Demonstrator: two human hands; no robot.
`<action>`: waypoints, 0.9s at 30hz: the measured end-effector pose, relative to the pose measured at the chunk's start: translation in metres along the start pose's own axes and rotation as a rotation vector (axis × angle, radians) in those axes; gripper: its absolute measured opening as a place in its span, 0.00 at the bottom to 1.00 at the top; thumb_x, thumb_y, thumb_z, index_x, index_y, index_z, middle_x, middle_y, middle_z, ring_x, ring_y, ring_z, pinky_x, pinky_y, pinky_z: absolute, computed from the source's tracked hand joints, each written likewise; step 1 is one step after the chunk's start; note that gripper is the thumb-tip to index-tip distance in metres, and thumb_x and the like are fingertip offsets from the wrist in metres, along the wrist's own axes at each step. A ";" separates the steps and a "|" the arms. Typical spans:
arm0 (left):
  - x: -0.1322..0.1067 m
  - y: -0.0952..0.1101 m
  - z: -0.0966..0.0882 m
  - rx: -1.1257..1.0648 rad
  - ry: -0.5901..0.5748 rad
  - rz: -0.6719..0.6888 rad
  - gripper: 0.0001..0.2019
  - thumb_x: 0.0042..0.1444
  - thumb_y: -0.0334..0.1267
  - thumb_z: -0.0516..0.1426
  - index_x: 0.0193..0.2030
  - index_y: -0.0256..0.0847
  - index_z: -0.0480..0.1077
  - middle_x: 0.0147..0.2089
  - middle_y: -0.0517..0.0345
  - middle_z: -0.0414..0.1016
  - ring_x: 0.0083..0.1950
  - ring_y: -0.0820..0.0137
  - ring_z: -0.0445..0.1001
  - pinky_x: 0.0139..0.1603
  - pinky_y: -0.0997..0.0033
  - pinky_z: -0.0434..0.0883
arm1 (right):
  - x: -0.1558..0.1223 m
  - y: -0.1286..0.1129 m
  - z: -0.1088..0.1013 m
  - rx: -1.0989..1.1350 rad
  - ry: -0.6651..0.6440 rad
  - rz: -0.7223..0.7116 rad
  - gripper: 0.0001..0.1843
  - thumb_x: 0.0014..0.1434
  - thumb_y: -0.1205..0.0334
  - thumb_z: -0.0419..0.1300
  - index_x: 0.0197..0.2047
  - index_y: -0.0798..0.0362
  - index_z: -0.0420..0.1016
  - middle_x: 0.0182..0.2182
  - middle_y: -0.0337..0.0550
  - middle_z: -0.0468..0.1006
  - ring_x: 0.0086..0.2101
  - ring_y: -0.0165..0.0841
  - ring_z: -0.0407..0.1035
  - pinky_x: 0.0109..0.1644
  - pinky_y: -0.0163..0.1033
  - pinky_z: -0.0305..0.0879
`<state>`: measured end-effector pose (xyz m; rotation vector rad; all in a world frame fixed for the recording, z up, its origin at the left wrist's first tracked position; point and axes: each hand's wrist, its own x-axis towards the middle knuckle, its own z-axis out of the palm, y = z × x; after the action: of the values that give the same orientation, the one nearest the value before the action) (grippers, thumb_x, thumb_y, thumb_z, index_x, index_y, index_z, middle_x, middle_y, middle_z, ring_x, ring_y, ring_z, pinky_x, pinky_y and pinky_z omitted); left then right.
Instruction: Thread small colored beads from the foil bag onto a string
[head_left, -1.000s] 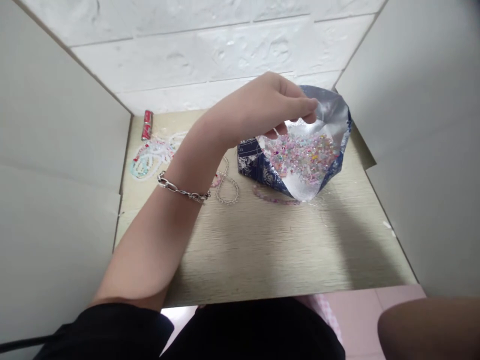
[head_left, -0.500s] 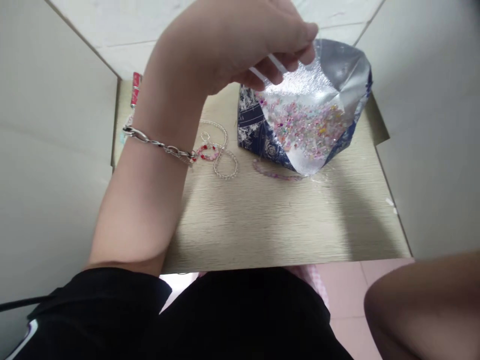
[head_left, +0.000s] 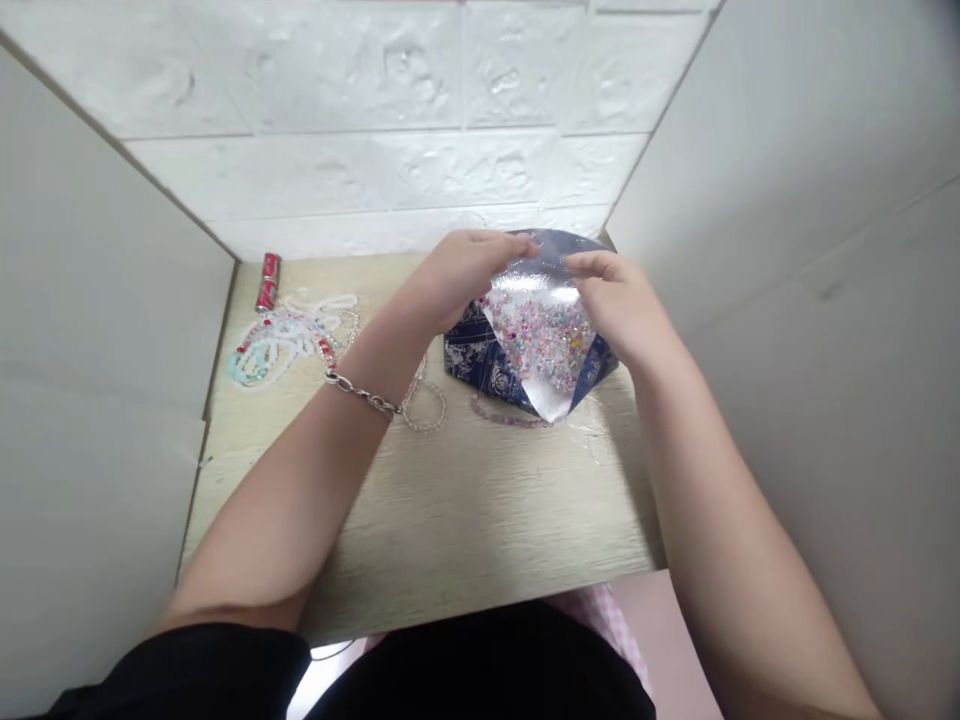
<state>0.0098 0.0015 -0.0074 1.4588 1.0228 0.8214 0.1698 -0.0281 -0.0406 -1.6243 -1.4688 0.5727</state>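
A foil-lined bag, dark blue with white print outside, stands open on the table with many small pink and mixed-colour beads inside. My left hand is above its left rim, thumb and fingertips drawn together. Facing it over the right rim is my right hand, its fingers also bent close together. Anything pinched in either hand is too small to make out. In front of the bag lies a pinkish-purple bead strand. A clear bead strand lies near my left wrist, which wears a chain bracelet.
Several bead strands are piled at the table's left, with a red cylindrical item behind them. Thin clear threads lie right of the bag. A white brick-pattern wall closes the back; pale panels flank both sides.
My right hand has come in from the lower right to the bag. The left hand has lowered toward the bag's rim. The view has tilted up, showing more wall.
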 end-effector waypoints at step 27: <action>-0.006 0.012 -0.026 0.361 -0.203 -0.106 0.15 0.45 0.45 0.53 0.36 0.40 0.74 0.36 0.55 0.74 0.37 0.72 0.67 0.38 0.74 0.61 | -0.011 -0.010 0.004 0.071 -0.579 0.137 0.17 0.57 0.62 0.44 0.48 0.51 0.63 0.43 0.45 0.71 0.34 0.31 0.67 0.34 0.36 0.64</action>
<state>-0.0149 0.0061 0.0081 1.7351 1.1206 0.4147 0.1585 -0.0378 -0.0364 -1.5826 -1.7206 1.2367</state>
